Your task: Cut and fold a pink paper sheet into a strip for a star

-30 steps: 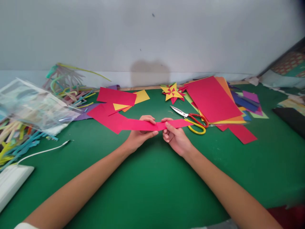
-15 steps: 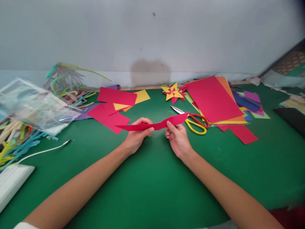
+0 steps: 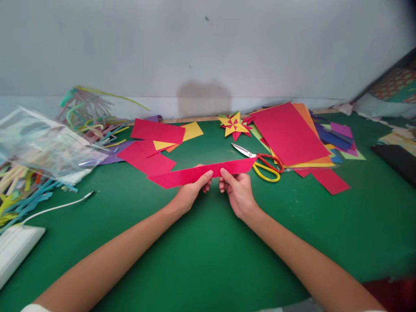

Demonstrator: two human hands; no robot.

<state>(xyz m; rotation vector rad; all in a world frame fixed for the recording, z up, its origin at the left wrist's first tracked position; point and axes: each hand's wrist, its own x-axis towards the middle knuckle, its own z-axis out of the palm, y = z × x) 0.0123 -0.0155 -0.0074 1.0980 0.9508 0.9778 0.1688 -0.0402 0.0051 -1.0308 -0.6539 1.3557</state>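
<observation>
A long strip of red paper point(image 3: 182, 175) is held up above the green table, its left end hanging a little lower than its right. My left hand point(image 3: 193, 188) pinches it near the middle, thumb in front and fingers behind. Close beside it, my right hand point(image 3: 238, 188) grips the same strip between thumb and fingers. Just past the strip's right end lie scissors point(image 3: 266, 167) with red and yellow handles, blades slightly apart. A folded yellow and red paper star point(image 3: 235, 126) rests farther back.
Red sheets point(image 3: 152, 158) and yellow pieces lie back left, near a clear plastic bag point(image 3: 48, 143) and a heap of coloured pipe cleaners point(image 3: 94, 117). At the right is a stack of red and orange paper point(image 3: 289, 134). A white power strip point(image 3: 19, 251) with a cable sits front left.
The red strip has tilted so that more of its front face shows, and the kink in it has flattened. My hands have come closer together along it.
</observation>
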